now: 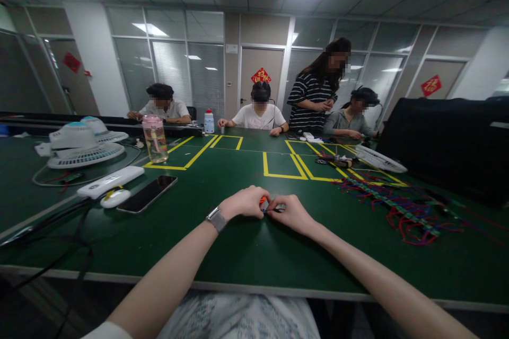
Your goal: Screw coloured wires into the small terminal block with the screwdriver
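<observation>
My left hand (247, 202), with a watch on its wrist, is closed around a small orange object (262, 201) just above the green table (246, 254). Fingers cover most of that object, so its kind cannot be made out. Close beside it, my right hand (292, 214) is pinched, its fingertips meeting the left ones at the object's lower side. A small greyish piece (281, 207) shows by the right fingers. What the right fingertips grip is too small and too hidden to name.
Boards with red and blue wires (397, 212) lie at right, near a dark box (449, 148). A phone (149, 193), white power strip (111, 181), bottle (155, 140) and white fans (85, 143) stand left. Yellow tape (286, 176) marks the table; several people sit or stand across.
</observation>
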The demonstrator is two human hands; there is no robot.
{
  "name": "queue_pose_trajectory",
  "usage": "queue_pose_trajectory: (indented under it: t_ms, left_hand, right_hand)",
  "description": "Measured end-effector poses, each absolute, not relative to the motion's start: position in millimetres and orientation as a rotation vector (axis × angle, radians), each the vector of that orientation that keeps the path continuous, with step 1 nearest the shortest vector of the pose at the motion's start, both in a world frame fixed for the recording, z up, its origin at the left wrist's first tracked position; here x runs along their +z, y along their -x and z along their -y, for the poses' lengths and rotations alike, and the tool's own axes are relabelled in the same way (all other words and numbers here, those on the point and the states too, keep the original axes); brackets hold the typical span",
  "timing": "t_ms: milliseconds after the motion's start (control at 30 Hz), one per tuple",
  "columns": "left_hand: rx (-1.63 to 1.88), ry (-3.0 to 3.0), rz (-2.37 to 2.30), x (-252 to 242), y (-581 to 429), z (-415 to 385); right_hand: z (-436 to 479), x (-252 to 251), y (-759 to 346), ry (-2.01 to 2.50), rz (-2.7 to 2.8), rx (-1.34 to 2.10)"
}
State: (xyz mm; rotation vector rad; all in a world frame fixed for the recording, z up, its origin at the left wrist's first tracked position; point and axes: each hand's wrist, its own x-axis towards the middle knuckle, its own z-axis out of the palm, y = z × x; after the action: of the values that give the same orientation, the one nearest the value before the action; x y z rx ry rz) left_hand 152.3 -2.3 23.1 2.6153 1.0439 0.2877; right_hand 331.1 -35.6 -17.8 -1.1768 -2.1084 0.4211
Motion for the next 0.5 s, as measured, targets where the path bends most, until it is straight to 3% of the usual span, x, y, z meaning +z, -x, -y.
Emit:
queue_pose_trajectory:
  t_ms: [233,500]
  left_hand:
    - [0.245,-2.652,-1.122,24.6,-154.6,5.5]
    - [0.114,-2.744,-1.138,29.1,-157.1,9.3]
  right_hand:
    - [39.5,-10.5,-334.6,1.07,2.241,0.314]
    - [39.0,-12.6,-334.4,1.092,2.153,0.431]
